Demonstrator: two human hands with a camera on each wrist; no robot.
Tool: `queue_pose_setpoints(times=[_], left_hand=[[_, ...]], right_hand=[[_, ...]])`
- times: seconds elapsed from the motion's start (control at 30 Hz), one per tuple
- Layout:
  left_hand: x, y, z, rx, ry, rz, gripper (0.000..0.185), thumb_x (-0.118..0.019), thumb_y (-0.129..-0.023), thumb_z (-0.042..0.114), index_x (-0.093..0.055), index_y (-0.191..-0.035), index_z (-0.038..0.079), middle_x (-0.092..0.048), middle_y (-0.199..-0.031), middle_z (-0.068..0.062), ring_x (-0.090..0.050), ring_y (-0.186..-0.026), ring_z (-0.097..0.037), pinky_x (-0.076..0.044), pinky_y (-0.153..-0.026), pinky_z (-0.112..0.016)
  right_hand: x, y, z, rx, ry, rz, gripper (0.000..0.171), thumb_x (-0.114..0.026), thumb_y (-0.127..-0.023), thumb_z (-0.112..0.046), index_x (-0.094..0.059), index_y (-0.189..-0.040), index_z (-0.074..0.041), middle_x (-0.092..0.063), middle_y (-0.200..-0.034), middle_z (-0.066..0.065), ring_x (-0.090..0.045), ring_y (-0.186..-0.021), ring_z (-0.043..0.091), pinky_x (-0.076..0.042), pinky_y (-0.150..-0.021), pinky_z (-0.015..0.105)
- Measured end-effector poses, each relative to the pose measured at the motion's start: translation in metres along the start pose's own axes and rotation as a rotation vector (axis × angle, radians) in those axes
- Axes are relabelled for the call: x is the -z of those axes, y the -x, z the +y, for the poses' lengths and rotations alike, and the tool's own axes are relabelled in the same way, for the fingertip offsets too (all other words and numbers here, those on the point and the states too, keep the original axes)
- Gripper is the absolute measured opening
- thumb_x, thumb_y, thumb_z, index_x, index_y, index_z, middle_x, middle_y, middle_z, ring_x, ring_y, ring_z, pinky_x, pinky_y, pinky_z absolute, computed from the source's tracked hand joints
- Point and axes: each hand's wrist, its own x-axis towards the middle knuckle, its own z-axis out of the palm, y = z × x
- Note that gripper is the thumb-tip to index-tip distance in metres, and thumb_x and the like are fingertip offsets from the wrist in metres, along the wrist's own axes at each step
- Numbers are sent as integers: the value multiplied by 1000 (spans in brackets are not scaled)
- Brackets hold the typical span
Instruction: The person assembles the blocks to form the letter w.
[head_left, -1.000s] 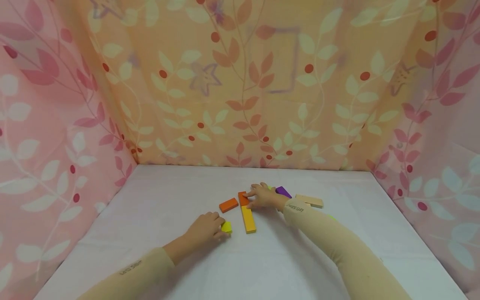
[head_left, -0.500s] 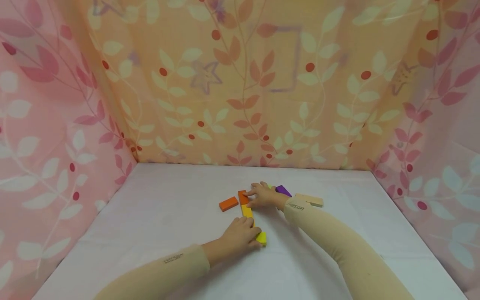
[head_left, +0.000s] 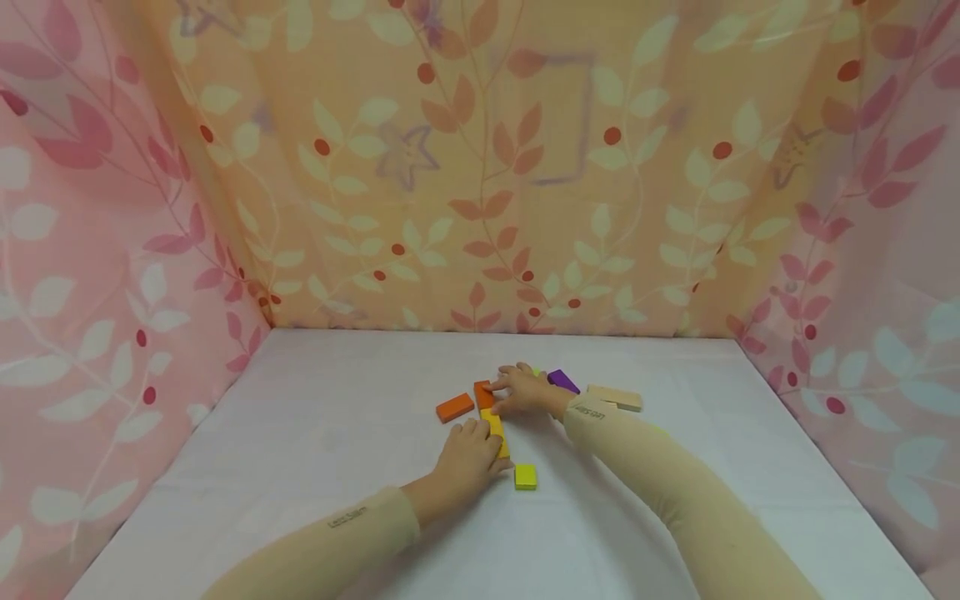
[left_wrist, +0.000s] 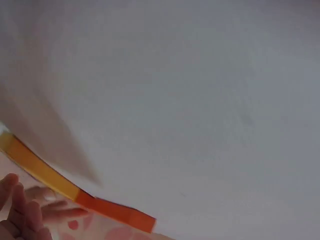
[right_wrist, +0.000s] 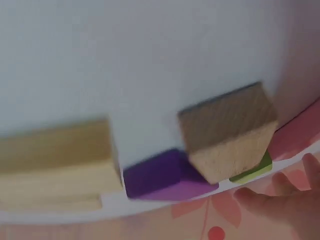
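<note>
On the white bench (head_left: 315, 450), both hands are lying flat: left hand (head_left: 467, 459) touching the yellow-orange bar (head_left: 495, 430), right hand (head_left: 525, 392) pressing the orange block (head_left: 483, 394).

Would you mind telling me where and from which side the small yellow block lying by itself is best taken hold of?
Judging by its pose, take the small yellow block from straight above, with the grip across its two opposite side edges. It lies flat and low on the white table, apart from the left hand, with bare surface on its sides.
</note>
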Motion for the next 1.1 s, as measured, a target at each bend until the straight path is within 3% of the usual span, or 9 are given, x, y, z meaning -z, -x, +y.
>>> queue_pose_setpoints(times=[0.1,0.2,0.33,0.43,0.63,0.73,0.87,1.1], left_hand=[[2,-2,-10,65,-26,35,41,-64,-89,49,-67,-102,11,-50,-94,-3,-48,-94,-23,-43,-82,-37],[0,-7,-16,108,-48,37,49,-65,-89,50,-66,-114,7,-57,-110,-8,-50,-110,-28,-43,-90,-41],[-4,-14,-21,126,-41,-16,63,-58,-91,53,-58,-133,6,-51,-140,-14,-38,-135,-35,-37,-103,-50],[-8,-19,-21,133,10,-85,70,-52,-94,57,-49,-142,6,-42,-149,-14,-28,-142,-35,-29,-108,-55],[-10,-23,-22,154,85,-177,76,-44,-94,62,-43,-147,8,-35,-154,-10,-19,-145,-34,-19,-111,-60],[-7,-23,-22,168,99,-198,75,-43,-94,62,-43,-147,10,-35,-155,-8,-18,-146,-34,-16,-111,-62],[-3,-23,-22,178,100,-219,72,-42,-95,62,-44,-147,12,-37,-154,-5,-17,-146,-32,-15,-111,-63],[-6,-23,-22,147,42,-210,72,-43,-94,62,-45,-146,12,-38,-153,-3,-21,-145,-31,-17,-110,-63]], right_hand=[[8,8,-2,11,-46,41,52,-73,-86,-40,-61,-134,-27,-34,-153,12,-21,-141,42,-14,-105,72],[18,23,-2,43,-127,99,40,-71,-90,-25,-66,-128,-17,-50,-140,15,-39,-130,38,-28,-106,62],[21,50,2,122,-224,87,25,-67,-92,-14,-70,-114,-3,-66,-102,7,-58,-94,23,-50,-85,36],[14,74,6,170,-240,-10,24,-71,-90,-17,-70,-108,-1,-63,-86,-1,-54,-82,14,-49,-72,26],[-9,107,7,135,-183,-125,34,-82,-80,-24,-68,-107,-9,-56,-87,-3,-50,-82,15,-47,-76,31],[-16,115,4,123,-121,-114,31,-84,-77,-27,-69,-102,-14,-53,-86,-4,-48,-83,15,-45,-75,31],[-19,121,0,131,-77,-83,16,-79,-81,-22,-70,-93,-16,-52,-84,-5,-46,-82,15,-44,-73,30],[-19,120,-3,136,-123,-79,33,-81,-80,-22,-67,-110,-19,-53,-91,-4,-48,-85,15,-46,-77,33]])
